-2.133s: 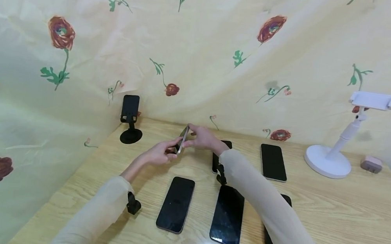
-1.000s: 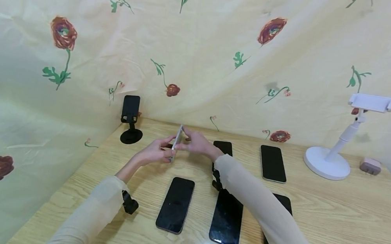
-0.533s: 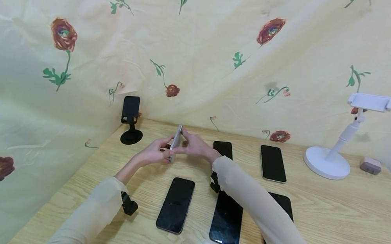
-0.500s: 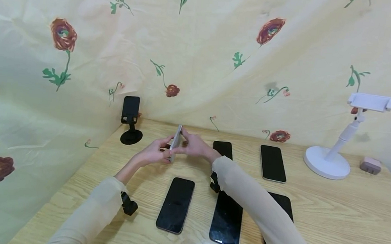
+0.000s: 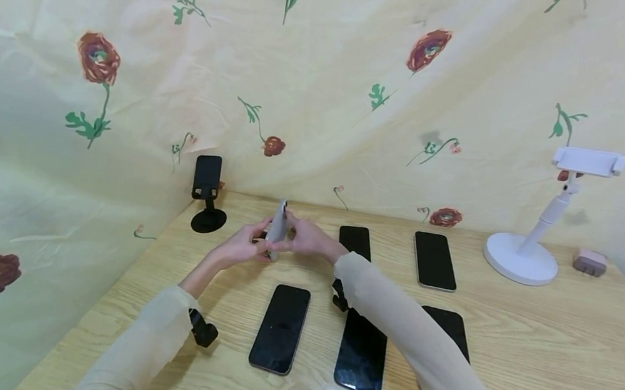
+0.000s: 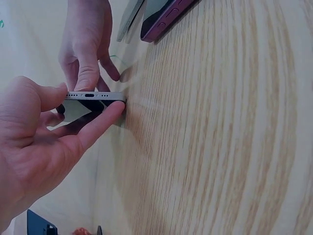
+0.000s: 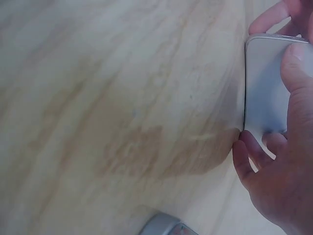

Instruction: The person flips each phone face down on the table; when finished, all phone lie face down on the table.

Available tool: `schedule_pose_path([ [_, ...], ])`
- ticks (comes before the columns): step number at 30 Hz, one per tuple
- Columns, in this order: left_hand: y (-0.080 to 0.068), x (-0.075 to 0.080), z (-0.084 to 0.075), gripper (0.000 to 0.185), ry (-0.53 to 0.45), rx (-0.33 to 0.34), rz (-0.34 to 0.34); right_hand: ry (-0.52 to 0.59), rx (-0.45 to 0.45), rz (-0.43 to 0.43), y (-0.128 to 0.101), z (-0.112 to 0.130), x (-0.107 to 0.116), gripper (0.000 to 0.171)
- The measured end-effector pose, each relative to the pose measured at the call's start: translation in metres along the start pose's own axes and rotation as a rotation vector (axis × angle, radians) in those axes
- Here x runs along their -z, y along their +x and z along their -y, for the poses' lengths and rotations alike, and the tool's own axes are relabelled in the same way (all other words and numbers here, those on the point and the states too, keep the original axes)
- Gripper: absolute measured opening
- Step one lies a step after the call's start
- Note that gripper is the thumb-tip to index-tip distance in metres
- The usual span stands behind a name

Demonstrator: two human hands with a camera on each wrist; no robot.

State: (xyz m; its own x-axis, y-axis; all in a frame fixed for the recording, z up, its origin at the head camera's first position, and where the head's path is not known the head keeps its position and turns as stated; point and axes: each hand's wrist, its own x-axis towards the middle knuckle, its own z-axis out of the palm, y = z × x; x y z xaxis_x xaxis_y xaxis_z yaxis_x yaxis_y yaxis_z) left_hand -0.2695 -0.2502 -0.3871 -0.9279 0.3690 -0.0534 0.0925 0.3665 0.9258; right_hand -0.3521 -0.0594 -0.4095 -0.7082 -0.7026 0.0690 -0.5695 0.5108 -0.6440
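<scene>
Head view, from the left: a black stand (image 5: 208, 192) sits at the back corner of the surface (image 5: 558, 344), empty. Next to it, over the surface, the left hand (image 5: 240, 249) and the right hand (image 5: 304, 237) meet on one silver phone (image 5: 277, 227), held on edge and nearly upright, above the wood and not lying on it. In the left wrist view the left thumb and index finger pinch the phone's (image 6: 93, 95) lower end, where the port and speaker holes show, while the right hand's fingers (image 6: 88, 68) close on it from the far side. The right wrist view shows the right thumb pressed flat on the phone's (image 7: 264, 83) pale back, the other fingers curled behind its edge. So both hands are clamped on it. Further right lie dark phones face up: one (image 5: 280, 327) in front of the hands, a larger one (image 5: 361, 353) beside it, two more (image 5: 434, 260) behind; then a white stand (image 5: 539, 242).

The step in hand looks like turning the phone between the hands. Judging from the empty black stand near by, the next move would call for a firm grip at the edges, and keeping the screen clear of fingers.
</scene>
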Motion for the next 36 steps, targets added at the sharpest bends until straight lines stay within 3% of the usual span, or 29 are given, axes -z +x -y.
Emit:
schedule_pose_path([
  [8, 0.0, 0.0, 0.003, 0.073, -0.059, 0.008, 0.007, -0.032, 0.023, -0.002, 0.0, -0.001, -0.004, 0.103],
  [16, -0.002, 0.0, 0.002, 0.072, -0.086, 0.003, 0.014, -0.143, -0.026, 0.009, -0.002, 0.001, -0.007, 0.102],
  [21, -0.002, 0.001, 0.005, 0.072, -0.081, 0.003, 0.005, -0.194, -0.055, 0.015, -0.002, 0.002, -0.01, 0.103],
  [36, -0.002, 0.008, 0.013, 0.085, -0.021, 0.03, 0.012, -0.303, -0.015, 0.018, -0.006, 0.001, -0.013, 0.089],
])
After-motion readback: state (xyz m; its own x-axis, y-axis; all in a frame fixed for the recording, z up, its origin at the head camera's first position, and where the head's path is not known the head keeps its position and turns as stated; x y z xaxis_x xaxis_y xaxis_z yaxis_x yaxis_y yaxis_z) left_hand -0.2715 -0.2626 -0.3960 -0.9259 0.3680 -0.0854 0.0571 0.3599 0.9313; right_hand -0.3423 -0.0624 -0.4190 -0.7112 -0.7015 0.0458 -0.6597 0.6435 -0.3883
